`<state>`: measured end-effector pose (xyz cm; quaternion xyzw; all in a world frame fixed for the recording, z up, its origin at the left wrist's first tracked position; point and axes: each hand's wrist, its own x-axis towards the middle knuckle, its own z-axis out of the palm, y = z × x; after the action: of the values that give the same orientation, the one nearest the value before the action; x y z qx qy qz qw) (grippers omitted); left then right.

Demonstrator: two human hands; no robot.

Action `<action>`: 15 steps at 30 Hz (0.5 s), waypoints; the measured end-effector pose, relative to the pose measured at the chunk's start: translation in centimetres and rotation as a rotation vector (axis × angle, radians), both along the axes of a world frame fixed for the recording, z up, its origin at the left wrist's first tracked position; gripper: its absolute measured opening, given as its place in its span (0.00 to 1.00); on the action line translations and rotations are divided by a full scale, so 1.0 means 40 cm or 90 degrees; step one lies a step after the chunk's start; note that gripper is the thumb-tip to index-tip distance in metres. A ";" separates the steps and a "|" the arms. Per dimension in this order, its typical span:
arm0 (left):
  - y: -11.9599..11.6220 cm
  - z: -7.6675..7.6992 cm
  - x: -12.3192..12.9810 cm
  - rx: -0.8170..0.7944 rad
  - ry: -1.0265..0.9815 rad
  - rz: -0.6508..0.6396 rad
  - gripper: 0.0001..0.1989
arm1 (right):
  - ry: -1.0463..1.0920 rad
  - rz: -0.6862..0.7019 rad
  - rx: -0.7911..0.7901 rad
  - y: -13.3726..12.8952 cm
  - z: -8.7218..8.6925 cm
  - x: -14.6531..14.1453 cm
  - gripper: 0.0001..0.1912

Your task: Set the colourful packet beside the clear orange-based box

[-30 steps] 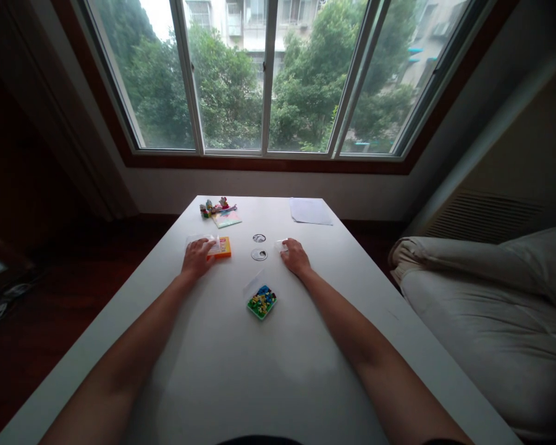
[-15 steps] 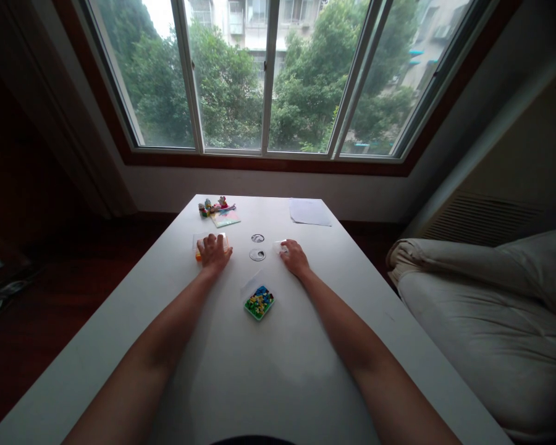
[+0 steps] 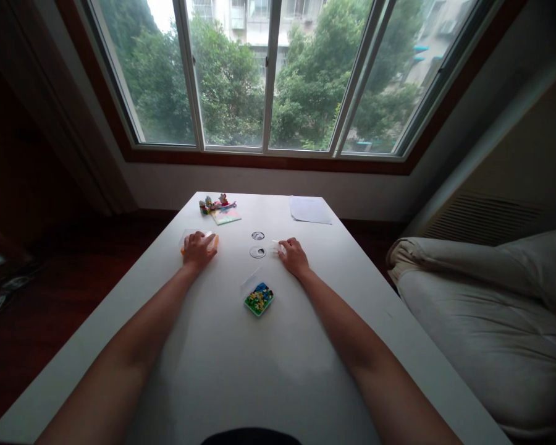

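Observation:
My left hand [image 3: 197, 250] lies over a shallow box with an orange edge and clear plastic [image 3: 215, 240], its fingers curled on it. The palm hides most of that box. My right hand [image 3: 293, 256] has its fingers bent around a small clear or whitish plastic piece [image 3: 275, 247] on the table; its exact kind is too small to make out. Between the hands lie two round black-and-white discs [image 3: 257, 252], one behind the other. Nearer to me sits a small green-edged box of colourful little bricks [image 3: 259, 300], with a clear lid [image 3: 251, 280] standing open at its back left.
On the white table [image 3: 241, 383], small colourful figures [image 3: 213, 204] stand at the far left beside a pastel card [image 3: 227, 216]. White paper sheets [image 3: 310, 210] lie at the far right. A pale padded seat [image 3: 482, 309] is right of the table; a window [image 3: 269, 74] is behind it.
My left hand has moved left, and the orange-edged box has shifted left with it. My right hand has stayed almost in place, with the clear piece turned a little at its fingertips.

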<state>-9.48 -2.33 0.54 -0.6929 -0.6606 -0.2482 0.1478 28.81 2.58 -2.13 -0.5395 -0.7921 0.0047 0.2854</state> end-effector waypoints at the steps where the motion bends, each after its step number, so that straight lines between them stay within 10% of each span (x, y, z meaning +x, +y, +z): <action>1: 0.002 -0.001 -0.022 -0.001 0.007 -0.008 0.25 | -0.011 0.004 0.002 -0.004 0.002 -0.007 0.19; 15: 0.005 -0.039 -0.079 0.048 -0.028 -0.050 0.23 | -0.020 0.023 0.012 -0.013 0.005 -0.013 0.18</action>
<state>-12.65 -2.11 -1.00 -0.7067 -0.6260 -0.2938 0.1494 28.28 2.08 -1.95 -0.5226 -0.8060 -0.0061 0.2779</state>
